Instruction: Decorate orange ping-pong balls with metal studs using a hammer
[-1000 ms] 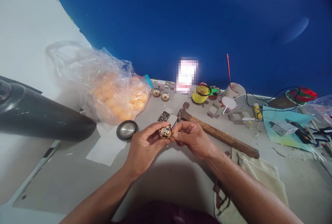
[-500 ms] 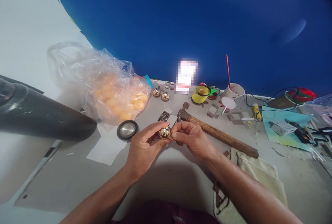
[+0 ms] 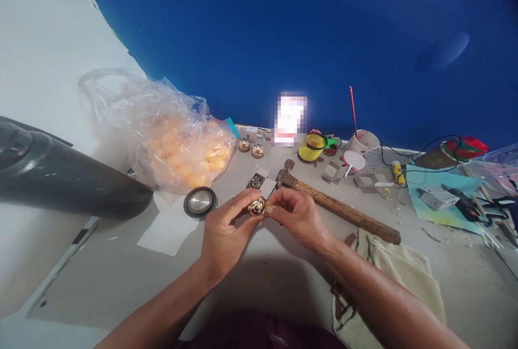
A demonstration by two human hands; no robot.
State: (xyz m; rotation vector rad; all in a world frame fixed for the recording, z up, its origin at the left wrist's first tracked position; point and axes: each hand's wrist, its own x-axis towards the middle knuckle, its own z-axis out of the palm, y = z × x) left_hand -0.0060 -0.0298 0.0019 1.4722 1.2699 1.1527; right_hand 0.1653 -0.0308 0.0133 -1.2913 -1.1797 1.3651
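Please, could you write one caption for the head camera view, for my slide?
Left hand holding a spotted ball, right hand at its side, a hammer lying close by.

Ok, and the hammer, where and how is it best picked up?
Probably by the outer half of its wooden handle, fingers wrapping over from above and the right. The hammer lies flat, its metal head at the left end, and the long, straight handle suits a full grip. The right hand is close to the head end.

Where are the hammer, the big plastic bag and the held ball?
Hammer (image 3: 342, 207), head view: on its wooden handle.
Big plastic bag (image 3: 182, 144), head view: on its side.
Held ball (image 3: 256, 207), head view: on its spotted surface.
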